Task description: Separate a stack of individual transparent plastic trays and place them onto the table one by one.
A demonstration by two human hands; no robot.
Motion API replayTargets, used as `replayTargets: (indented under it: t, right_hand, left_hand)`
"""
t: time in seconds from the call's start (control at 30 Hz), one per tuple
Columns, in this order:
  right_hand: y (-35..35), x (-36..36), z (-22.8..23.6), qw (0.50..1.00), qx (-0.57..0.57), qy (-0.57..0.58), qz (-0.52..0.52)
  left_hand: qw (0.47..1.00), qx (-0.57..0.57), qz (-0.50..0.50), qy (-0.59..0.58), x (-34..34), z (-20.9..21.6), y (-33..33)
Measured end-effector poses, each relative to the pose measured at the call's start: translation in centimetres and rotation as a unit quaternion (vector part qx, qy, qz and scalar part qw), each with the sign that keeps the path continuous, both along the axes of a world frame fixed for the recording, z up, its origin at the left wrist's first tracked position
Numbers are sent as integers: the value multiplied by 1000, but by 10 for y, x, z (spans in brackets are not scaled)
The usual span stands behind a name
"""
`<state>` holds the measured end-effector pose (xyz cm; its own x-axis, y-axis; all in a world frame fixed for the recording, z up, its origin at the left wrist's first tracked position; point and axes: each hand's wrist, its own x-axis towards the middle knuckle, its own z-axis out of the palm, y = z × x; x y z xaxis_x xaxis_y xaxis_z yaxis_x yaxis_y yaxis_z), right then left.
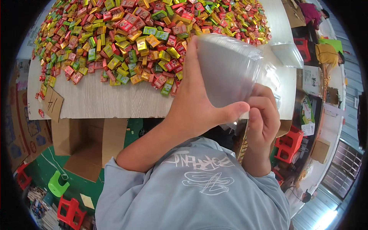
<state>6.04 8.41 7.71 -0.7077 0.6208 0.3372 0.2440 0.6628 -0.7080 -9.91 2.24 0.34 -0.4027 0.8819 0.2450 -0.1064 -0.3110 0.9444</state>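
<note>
So the main thing here is a stack of clear plastic containers (230, 71), nested together and held up above the near side of the worktop (142, 101), with its upper part overlapping the pile behind it in this view. The left hand (197, 101) has its grip clamped on the stack: fingers up along the left side, thumb stretched across the lower edge and pointing right. The right hand (263, 115) is at the lower right edge, fingers curled and touching the plastic. Can't tell if that grip is really pinching it or just resting there, the fingertips are partly hidden. The left thumb tip sits right beside the right hand's curled fingers.

Across the far part of the worktop there's a huge heap of small wrapped blocks (132, 40) in red, yellow, green and orange. Another clear plastic piece (287, 55) lies over toward the right edge. At the left near corner, a cardboard tag (53, 104) with handwriting hangs slightly over the edge, and below it an open cardboard box (87, 147) stands near a green stool (58, 184) and a red stool (71, 212).
</note>
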Motion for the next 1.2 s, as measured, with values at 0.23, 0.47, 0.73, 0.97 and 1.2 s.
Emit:
replayTargets:
  t: [0.23,0.47,0.73,0.97,1.2]
  right_hand:
    - [-24,7,14,982,-142,89,-92]
    - [-18,35,22,967,-237,68,-72]
    - [62,104,28,991,30,-5,-129]
    - [165,162,-25,962,122,-225,-98]
    - [186,174,-57,957,138,-236,-100]
  left_hand:
    - [989,8,-84,-125,4,4,-1]
    - [970,6,-124,-207,22,3,0]
    - [955,-40,-156,-250,42,9,13]
    - [955,-88,-126,-253,54,20,32]
    - [952,-126,-113,-255,67,26,44]
